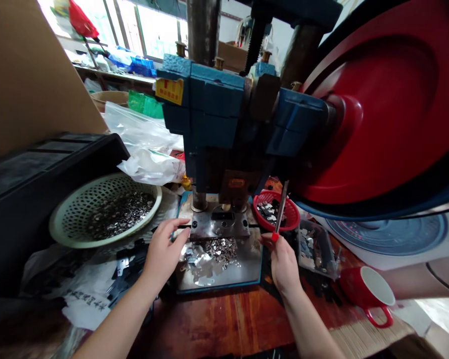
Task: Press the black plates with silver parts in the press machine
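Observation:
My left hand (164, 249) is at the left end of the steel die block (220, 227) under the blue press (213, 112). Its thumb and forefinger close about a thin dark strip (183, 227) that meets the block. To the right of the block, my right hand (285, 262) grips a slim metal rod (282, 207) with a red lower end; the rod leans upward. Another dark strip end shows by its fingertips. Small shiny metal pieces (222, 249) lie piled on the press plate (243, 271) in front of the block.
A pale green basket (62, 232) of small metal bits stands left. At right are a red basket (294, 215), a clear plastic box (324, 269) of metal parts and a red mug (359, 286). A big red flywheel (389, 109) overhangs the right side.

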Tool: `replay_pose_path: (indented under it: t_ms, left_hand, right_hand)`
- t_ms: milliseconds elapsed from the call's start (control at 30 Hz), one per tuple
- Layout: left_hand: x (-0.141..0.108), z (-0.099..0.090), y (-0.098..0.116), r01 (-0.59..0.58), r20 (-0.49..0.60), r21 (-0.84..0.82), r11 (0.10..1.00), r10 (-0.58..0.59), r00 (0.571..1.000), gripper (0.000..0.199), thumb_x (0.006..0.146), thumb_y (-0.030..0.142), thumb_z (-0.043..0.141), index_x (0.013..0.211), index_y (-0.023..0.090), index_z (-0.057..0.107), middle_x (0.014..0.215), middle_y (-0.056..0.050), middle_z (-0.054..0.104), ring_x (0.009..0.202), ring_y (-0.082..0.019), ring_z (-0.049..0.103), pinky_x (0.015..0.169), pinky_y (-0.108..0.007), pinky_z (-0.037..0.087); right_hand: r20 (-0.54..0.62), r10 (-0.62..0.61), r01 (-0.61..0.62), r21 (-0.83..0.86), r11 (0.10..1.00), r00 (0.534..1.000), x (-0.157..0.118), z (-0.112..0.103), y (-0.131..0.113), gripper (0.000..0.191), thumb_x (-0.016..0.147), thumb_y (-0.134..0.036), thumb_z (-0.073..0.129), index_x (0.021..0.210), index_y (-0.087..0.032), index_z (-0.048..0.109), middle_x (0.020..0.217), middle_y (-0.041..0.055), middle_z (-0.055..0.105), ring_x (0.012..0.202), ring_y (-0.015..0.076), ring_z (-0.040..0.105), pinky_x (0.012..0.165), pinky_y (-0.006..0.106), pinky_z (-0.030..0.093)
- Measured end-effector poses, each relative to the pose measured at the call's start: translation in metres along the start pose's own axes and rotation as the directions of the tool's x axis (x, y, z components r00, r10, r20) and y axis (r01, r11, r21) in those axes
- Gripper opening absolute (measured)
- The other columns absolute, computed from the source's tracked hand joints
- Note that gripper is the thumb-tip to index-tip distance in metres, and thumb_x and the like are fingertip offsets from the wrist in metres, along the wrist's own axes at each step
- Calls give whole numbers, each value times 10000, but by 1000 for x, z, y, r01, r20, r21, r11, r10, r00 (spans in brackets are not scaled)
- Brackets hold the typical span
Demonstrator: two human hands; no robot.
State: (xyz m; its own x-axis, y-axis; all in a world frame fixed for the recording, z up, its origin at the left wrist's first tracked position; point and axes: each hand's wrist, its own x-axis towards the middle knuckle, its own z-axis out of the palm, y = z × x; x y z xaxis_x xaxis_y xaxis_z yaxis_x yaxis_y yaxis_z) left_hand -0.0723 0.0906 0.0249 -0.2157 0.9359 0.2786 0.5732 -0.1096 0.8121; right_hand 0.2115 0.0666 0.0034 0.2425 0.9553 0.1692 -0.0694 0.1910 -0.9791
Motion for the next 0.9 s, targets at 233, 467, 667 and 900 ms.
replay_pose_path:
  t_ms: [233,467,667,900]
  left_hand:
    - [-27,-30,-21,39,-37,64,997,-37,999,341,810,474,517,996,227,659,1051,-64,603,978,-242,573,644,-287,492]
    - [-61,-51,-31,-81,32,203,976,76,997,265,854,433,509,963,235,647,1018,-53,614,975,-238,569,826,-364,458]
    - [-96,-27,-12,-337,280,249,908,265,923,188,862,332,532,960,249,670,977,-46,624,943,-227,569,846,-381,450]
    - [-106,-6,-11,-464,340,232,855,376,862,196,867,282,535,1017,242,655,988,-58,615,926,-224,564,825,-394,459]
  right_hand:
    - [-27,-30,29,-20,999,999,6,9,10,521,880,-629,365,889,-183,635,843,56,674,793,196,619,795,348,465]
    - [53,-52,67,-358,931,997,34,42,7,393,836,-527,503,964,-179,633,847,65,669,789,205,620,733,324,471]
    - [173,-40,125,-515,848,984,67,74,7,275,710,-427,658,859,-196,665,778,33,671,743,200,608,711,322,450]
    - [-90,-45,17,-290,957,995,68,34,5,318,797,-455,493,928,-175,568,678,1,631,581,155,593,600,295,478]
